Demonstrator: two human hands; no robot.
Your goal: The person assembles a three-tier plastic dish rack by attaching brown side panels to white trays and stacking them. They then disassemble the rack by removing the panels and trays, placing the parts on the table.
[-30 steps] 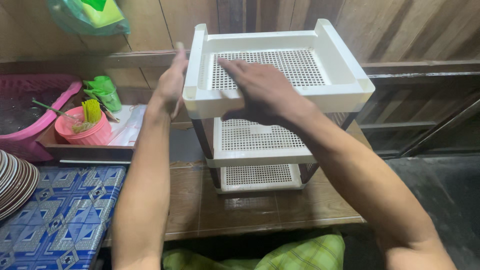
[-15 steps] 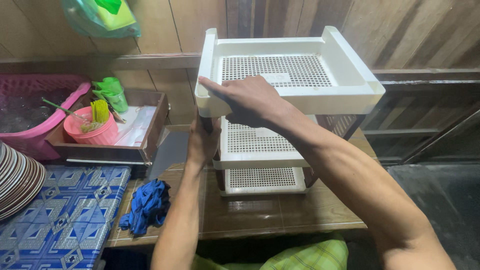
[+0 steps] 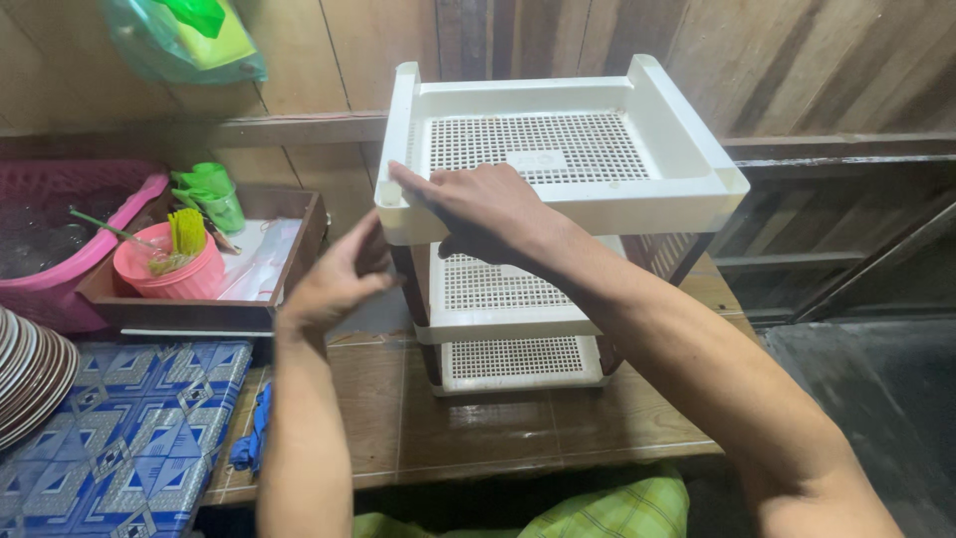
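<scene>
- Head view, rack: a three-tier plastic rack (image 3: 558,229) is seen standing upright on the brown tiled surface (image 3: 478,428), close to the wooden wall. Three cream perforated trays are counted, joined by dark corner posts.
- Head view, right hand (image 3: 478,209): it is laid over the front left rim of the top tray, fingers curled loosely over the edge; the grip is not clamped on anything that can be seen.
- Head view, left hand (image 3: 339,279): it is held just beside the front left post, fingers spread and slightly cupped, holding nothing; contact with the post cannot be told.
- Handling, judged: the rack is taken to be light and hollow, fairly stiff in the trays but liable to wobble or part at the post joints. Smooth plastic, somewhat slippery. The best hold is judged to be on the tray rims or the posts, not the mesh floors.
- Counts elsewhere: one pink cup (image 3: 169,269) with green straws in one wooden tray (image 3: 299,249); one pink basket (image 3: 60,239); one stack of plates (image 3: 30,369); one blue patterned cloth (image 3: 119,428); one blue rag (image 3: 254,433); one green bag (image 3: 189,40) hung on the wall.
</scene>
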